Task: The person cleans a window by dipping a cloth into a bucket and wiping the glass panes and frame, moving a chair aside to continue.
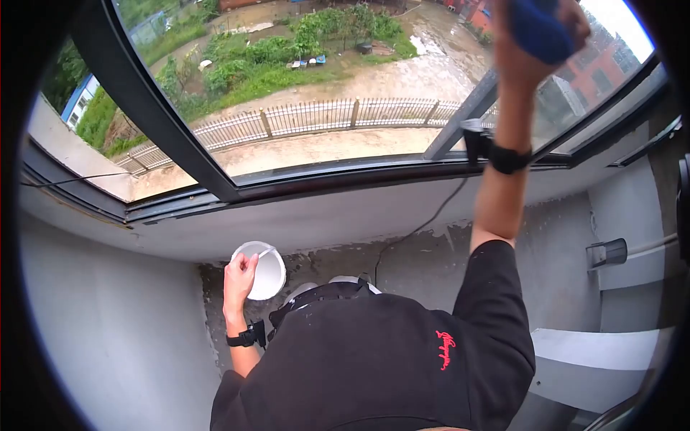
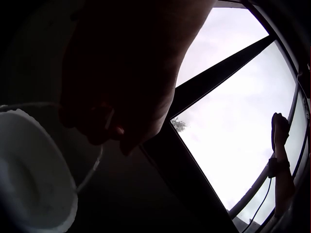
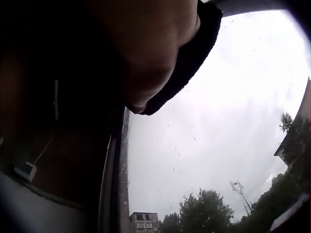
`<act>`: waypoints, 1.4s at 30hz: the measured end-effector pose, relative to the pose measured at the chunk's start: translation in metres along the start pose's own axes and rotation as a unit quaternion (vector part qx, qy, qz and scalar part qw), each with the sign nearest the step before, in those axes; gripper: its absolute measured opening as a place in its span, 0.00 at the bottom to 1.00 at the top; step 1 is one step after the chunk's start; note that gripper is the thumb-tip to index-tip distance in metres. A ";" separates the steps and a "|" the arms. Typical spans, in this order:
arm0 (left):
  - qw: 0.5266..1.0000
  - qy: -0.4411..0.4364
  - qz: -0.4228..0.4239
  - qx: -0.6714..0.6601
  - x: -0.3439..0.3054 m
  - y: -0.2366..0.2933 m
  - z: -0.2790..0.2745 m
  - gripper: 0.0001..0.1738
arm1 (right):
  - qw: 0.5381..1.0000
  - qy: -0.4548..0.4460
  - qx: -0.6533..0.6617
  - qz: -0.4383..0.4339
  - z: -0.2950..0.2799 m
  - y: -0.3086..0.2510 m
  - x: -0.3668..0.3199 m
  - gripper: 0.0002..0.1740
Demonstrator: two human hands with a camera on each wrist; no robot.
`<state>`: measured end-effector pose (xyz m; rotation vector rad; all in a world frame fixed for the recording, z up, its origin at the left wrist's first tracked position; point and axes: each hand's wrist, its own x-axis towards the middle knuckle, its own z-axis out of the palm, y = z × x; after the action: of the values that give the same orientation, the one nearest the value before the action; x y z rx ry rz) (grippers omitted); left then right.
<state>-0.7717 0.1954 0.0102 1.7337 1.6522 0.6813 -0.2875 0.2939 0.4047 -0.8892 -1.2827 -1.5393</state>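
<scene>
My left hand (image 1: 238, 279) grips the thin handle (image 2: 92, 170) of a white bucket (image 1: 269, 281), fingers curled round it. In the left wrist view the bucket (image 2: 41, 179) hangs below and beside the knuckles, its opening showing a pale inside. High at the upper right, my right hand (image 1: 519, 68) holds a blue cloth (image 1: 540, 32) up at the window glass (image 3: 194, 141). The cloth's fuzzy edge (image 3: 206, 41) looks dark in the right wrist view, with the thumb side of the hand against it. The hand's other fingers are mostly hidden there.
Dark window frames (image 1: 172, 108) cross in front of me above a sill (image 1: 323, 171). Grey walls (image 1: 93, 302) enclose the narrow space. A black cable (image 1: 438, 212) runs down to the floor, and a bracket-like fitting (image 1: 607, 253) sticks out at the right.
</scene>
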 end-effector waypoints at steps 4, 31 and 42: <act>1.000 0.015 -0.002 0.005 0.000 -0.012 -0.015 0.24 | 0.994 -0.057 0.064 0.065 0.016 -0.099 -0.033 0.38; 0.998 0.014 -0.058 -0.020 -0.003 -0.056 0.004 0.25 | 0.974 -0.101 -0.003 0.203 -0.098 -0.037 -0.301 0.35; 0.996 0.046 -0.071 -0.029 0.002 -0.041 0.008 0.26 | 0.788 -0.028 -0.177 0.590 -0.142 0.188 -0.356 0.40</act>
<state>-0.7930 0.1971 -0.0258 1.5473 1.7816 0.7448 0.0084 0.2168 0.1071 -1.5666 -0.2255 -0.6920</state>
